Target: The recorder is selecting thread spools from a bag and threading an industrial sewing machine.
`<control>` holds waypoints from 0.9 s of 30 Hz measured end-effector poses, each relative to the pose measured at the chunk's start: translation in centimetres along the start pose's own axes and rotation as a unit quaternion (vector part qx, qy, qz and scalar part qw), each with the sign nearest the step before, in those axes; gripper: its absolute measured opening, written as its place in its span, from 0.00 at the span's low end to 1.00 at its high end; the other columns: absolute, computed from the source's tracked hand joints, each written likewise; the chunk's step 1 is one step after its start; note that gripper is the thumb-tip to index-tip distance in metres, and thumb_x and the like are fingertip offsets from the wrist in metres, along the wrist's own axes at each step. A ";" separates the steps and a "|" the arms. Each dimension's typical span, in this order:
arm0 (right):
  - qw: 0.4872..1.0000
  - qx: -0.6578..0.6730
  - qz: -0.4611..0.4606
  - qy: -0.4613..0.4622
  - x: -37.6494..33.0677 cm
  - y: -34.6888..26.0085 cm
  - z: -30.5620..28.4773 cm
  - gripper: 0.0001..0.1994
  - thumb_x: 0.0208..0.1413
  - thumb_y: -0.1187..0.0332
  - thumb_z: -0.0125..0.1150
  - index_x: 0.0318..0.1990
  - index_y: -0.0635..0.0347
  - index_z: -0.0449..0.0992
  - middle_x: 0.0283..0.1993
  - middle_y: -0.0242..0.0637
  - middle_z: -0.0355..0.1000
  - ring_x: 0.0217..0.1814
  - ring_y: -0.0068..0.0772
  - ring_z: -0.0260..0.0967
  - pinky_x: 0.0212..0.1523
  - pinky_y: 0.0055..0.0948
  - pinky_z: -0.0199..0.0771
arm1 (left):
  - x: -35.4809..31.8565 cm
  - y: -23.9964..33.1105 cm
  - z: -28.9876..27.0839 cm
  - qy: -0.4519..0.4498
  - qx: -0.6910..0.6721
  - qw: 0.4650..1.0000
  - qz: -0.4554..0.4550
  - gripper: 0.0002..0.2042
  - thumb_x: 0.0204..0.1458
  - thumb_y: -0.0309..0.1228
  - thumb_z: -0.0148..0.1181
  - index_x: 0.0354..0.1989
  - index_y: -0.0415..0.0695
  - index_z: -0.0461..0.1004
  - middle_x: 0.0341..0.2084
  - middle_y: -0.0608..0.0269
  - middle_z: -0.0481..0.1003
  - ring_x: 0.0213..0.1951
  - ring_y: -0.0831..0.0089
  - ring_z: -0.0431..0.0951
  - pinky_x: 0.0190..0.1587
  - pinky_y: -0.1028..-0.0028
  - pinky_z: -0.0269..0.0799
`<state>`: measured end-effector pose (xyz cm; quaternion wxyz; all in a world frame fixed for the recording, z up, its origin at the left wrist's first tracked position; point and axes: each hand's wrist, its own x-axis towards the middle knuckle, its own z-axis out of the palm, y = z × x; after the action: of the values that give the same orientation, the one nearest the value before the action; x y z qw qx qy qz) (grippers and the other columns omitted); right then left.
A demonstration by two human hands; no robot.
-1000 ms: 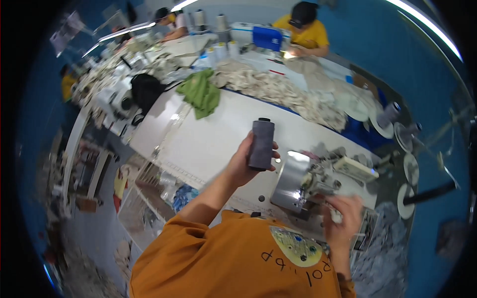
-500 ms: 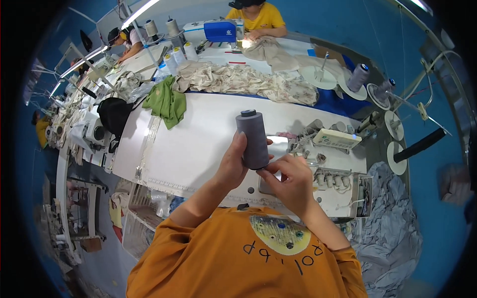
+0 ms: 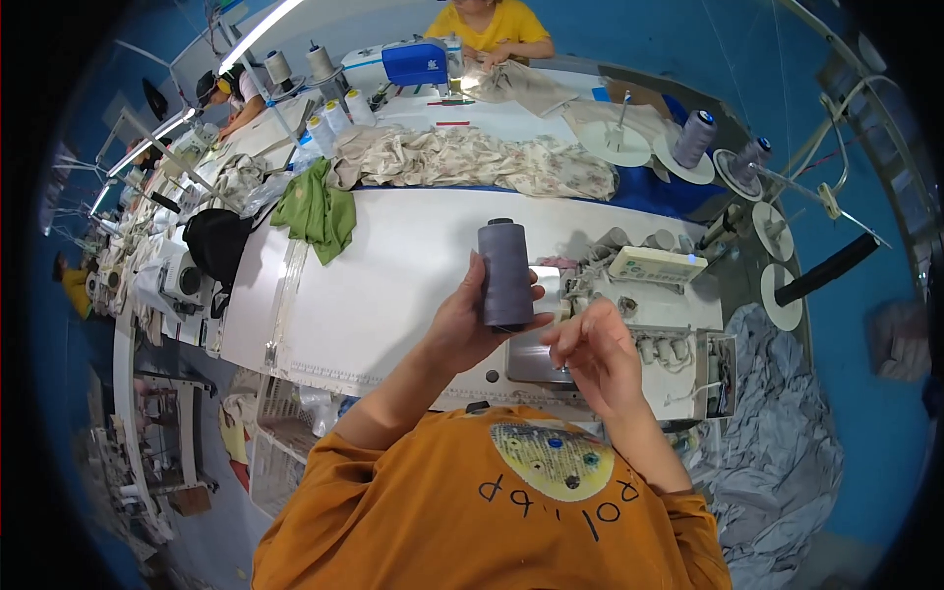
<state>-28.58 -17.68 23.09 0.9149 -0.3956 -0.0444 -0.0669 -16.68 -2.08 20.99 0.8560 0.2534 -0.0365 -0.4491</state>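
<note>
A grey-purple cone of sewing thread (image 3: 504,275) stands nearly upright above the white sewing table (image 3: 393,256). My left hand (image 3: 462,320) is wrapped round its lower part, thumb on the near left side and fingertips showing on the right. Just right of the cone's base, apart from it, my right hand (image 3: 602,359) is raised with its fingers curled in. Whether a thread end is pinched there is too fine to see. Below and behind the right hand lies the metal plate of the sewing machine (image 3: 536,364).
Green cloth (image 3: 320,211) and a heap of floral fabric (image 3: 472,162) lie along the table's far side. Thread cones (image 3: 695,140) stand on a rack at right, near a control panel (image 3: 657,265). Grey fabric (image 3: 777,433) is piled at lower right. A person in yellow (image 3: 501,29) sews opposite.
My right hand has drawn off the cone's base, slightly to the right, its fingers turned upward. The cone stays in my left hand, now a little straighter. The whole view has shifted slightly.
</note>
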 end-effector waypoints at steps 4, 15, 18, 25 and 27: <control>0.997 0.054 0.026 -0.039 -0.1 -1.5 0.1 0.08 0.64 0.64 0.50 0.36 0.57 0.62 0.27 0.32 0.65 0.30 0.25 0.64 0.31 0.22 0.62 | 0.3 -0.5 -0.1 0.025 0.158 0.986 0.041 0.31 0.61 0.55 0.38 0.64 0.45 0.55 0.48 0.58 0.70 0.53 0.66 0.71 0.55 0.56 0.71; 0.767 -0.632 -0.079 0.081 -2.0 -5.8 2.0 0.35 0.33 0.51 0.79 0.51 0.55 0.74 0.25 0.28 0.61 0.23 0.20 0.56 0.24 0.20 0.59 | -0.4 -0.9 2.4 -0.167 0.656 0.669 0.308 0.36 0.34 0.36 0.77 0.53 0.43 0.64 0.43 0.54 0.72 0.44 0.60 0.75 0.46 0.66 0.71; 0.743 -0.657 -0.094 0.084 -3.1 -7.3 2.5 0.29 0.34 0.50 0.78 0.44 0.54 0.78 0.26 0.31 0.66 0.23 0.25 0.62 0.25 0.23 0.64 | 0.4 -1.2 3.7 -0.226 0.671 0.609 0.358 0.32 0.33 0.35 0.77 0.48 0.45 0.65 0.41 0.55 0.73 0.41 0.56 0.76 0.42 0.64 0.73; 0.704 -0.624 -0.317 0.121 -6.3 -8.0 -1.8 0.27 0.32 0.56 0.76 0.41 0.60 0.77 0.30 0.35 0.73 0.27 0.32 0.71 0.32 0.25 0.73 | 2.4 -3.4 8.2 -0.311 0.638 0.582 0.397 0.37 0.36 0.42 0.75 0.55 0.46 0.62 0.52 0.50 0.69 0.52 0.52 0.71 0.50 0.61 0.71; 0.685 -0.585 -0.355 0.251 -8.3 -9.6 -3.4 0.25 0.36 0.58 0.71 0.41 0.64 0.75 0.35 0.40 0.74 0.35 0.32 0.72 0.40 0.27 0.72 | 3.2 -2.7 8.6 -0.298 0.672 0.550 0.396 0.38 0.37 0.43 0.75 0.57 0.46 0.62 0.55 0.51 0.67 0.55 0.53 0.69 0.52 0.60 0.69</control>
<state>-38.15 -26.00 26.54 0.3827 -0.7732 0.0977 -0.4961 -19.24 -9.33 26.68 0.4671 0.5664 -0.6778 0.0408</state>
